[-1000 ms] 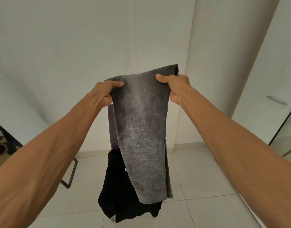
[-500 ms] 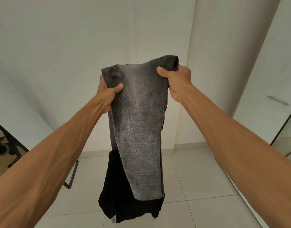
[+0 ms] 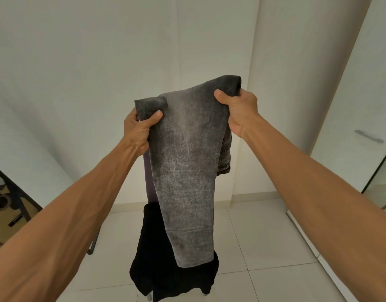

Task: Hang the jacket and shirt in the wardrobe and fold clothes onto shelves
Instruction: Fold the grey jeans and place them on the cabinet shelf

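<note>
I hold up a pair of washed grey jeans (image 3: 185,166), folded over so they hang long in front of me. My left hand (image 3: 139,127) grips the upper left edge, thumb in front. At the upper right corner my right hand (image 3: 238,110) grips the fold, and the waistband end dangles behind it. Below, a black garment (image 3: 157,269) lies draped over a chair, with a purple piece (image 3: 149,182) showing behind the jeans. The chair itself is mostly hidden.
White wardrobe doors (image 3: 351,105) with a metal handle (image 3: 369,136) stand to the right, with a mirrored panel (image 3: 384,182) beside them. A black metal frame (image 3: 17,192) and a guitar (image 3: 4,210) sit at the left. White walls and pale floor tiles (image 3: 264,236) lie ahead.
My left hand has shifted lower down the left edge, leaving a fabric corner above it. The jeans have been doubled further, so the hanging end sits higher and a waistband flap shows at the right.
</note>
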